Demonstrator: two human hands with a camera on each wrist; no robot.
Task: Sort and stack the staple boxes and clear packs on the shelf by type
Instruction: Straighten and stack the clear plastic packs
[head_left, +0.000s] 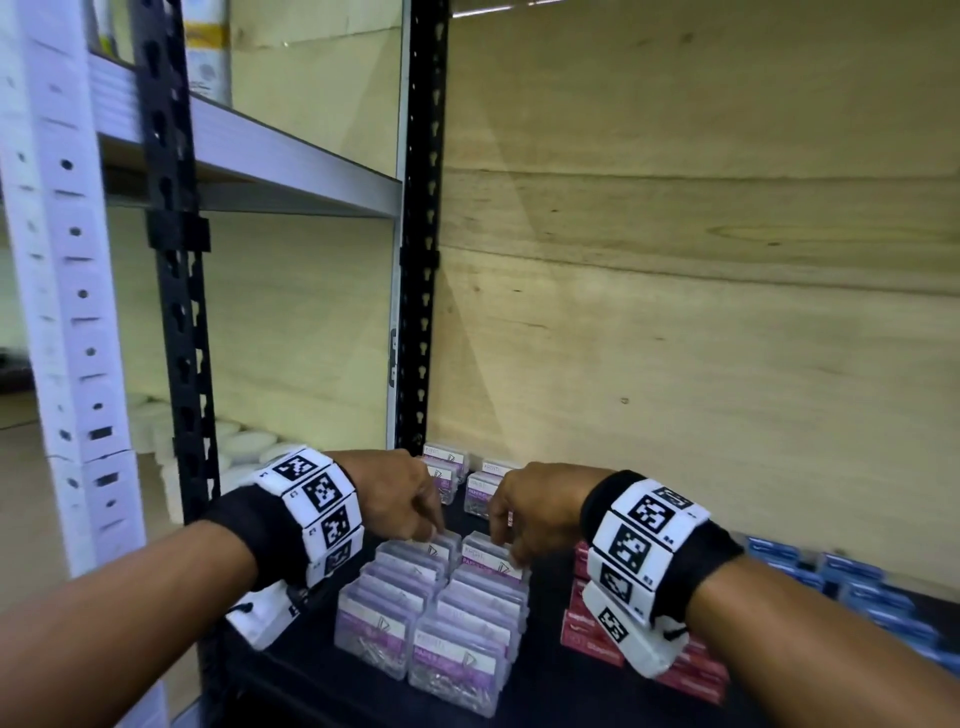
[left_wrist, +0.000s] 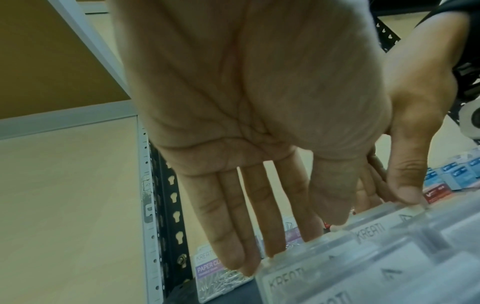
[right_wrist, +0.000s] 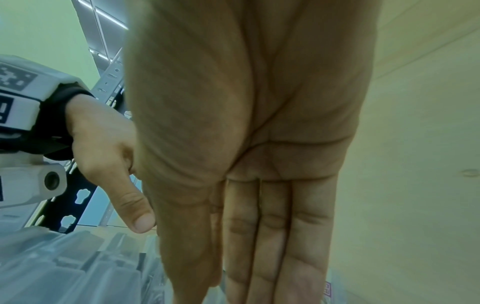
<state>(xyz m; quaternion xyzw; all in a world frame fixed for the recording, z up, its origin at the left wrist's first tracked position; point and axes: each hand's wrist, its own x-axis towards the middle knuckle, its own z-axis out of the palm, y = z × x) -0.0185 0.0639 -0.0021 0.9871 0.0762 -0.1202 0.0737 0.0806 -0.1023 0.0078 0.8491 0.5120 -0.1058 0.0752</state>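
Note:
Two rows of clear packs (head_left: 431, 613) of paper clips stand side by side on the black shelf (head_left: 322, 686). My left hand (head_left: 434, 530) hangs over the far end of the left row. Its straight fingers (left_wrist: 233, 242) reach down behind the rearmost clear pack (left_wrist: 311, 271), with the thumb at its top edge. My right hand (head_left: 506, 545) does the same at the right row, fingers (right_wrist: 270, 246) straight and together. More clear packs (head_left: 457, 473) stand against the back. Red staple boxes (head_left: 587, 634) lie under my right wrist, and blue staple boxes (head_left: 857, 592) sit further right.
A black slotted upright (head_left: 421, 260) rises just behind the packs. A wooden panel (head_left: 675, 312) closes the back of the shelf. White round containers (head_left: 244, 447) fill the neighbouring bay on the left, past a white upright (head_left: 67, 312).

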